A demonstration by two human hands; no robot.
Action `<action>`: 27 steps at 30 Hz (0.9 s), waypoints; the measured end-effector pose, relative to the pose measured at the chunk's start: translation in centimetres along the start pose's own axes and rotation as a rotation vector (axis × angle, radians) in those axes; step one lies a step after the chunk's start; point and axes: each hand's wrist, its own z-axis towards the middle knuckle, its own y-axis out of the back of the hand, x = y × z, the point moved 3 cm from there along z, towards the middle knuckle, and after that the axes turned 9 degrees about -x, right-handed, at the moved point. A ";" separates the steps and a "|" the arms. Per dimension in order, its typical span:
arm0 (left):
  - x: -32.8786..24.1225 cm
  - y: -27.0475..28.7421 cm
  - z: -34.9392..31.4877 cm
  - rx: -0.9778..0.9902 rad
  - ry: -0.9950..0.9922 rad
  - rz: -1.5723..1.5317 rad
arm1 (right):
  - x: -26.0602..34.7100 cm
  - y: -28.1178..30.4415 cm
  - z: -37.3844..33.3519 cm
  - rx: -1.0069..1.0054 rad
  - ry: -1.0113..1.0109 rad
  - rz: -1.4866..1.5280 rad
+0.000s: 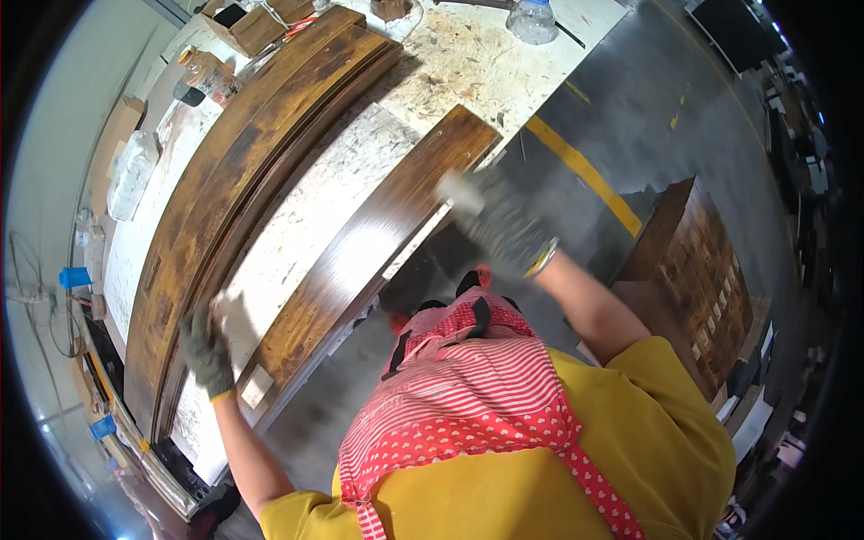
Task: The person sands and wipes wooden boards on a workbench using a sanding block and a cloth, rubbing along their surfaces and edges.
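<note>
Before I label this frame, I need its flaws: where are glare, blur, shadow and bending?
In the head view, glare whitens the middle of the near board; the right hand is smeared, probably by motion; a shadow lies on the table beside the left hand; the far boards bow, likely from the fisheye lens.

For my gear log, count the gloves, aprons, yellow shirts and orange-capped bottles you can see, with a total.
Gloves: 2, left glove and right glove
Apron: 1
Yellow shirt: 1
Orange-capped bottle: 1
Total: 5
</note>
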 end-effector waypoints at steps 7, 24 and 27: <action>18.8 2.7 -15.1 0.138 0.354 0.217 | -0.6 -1.4 -1.3 -0.250 0.053 -0.120; 18.3 1.8 -18.3 -0.039 0.484 0.081 | 9.6 -4.8 -5.8 -0.233 0.080 -0.101; 18.9 1.4 -18.7 -0.061 0.455 0.102 | 14.5 -8.8 -9.8 -0.096 0.141 -0.055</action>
